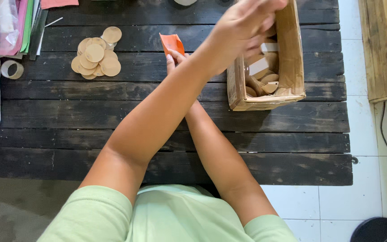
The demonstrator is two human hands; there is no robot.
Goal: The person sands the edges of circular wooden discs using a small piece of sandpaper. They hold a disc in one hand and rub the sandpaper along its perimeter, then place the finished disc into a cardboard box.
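We see bare dark table point(113, 112) left of the cardboard box point(287, 67). Our left hand point(242, 27) reaches over the box's near-left rim, fingers curled together; contents unclear. Right hand point(173, 60) pinches an orange piece point(171, 43) left of it.

Open brown cardboard box point(287, 67) — right side of dark table point(113, 116), rectangular, taped

A pile of round tan discs point(96, 58) lies on the dark plank table point(68, 116), with a tape ring point(11, 69) and stacked coloured paper sheets point(23, 27) further left (near the edge).
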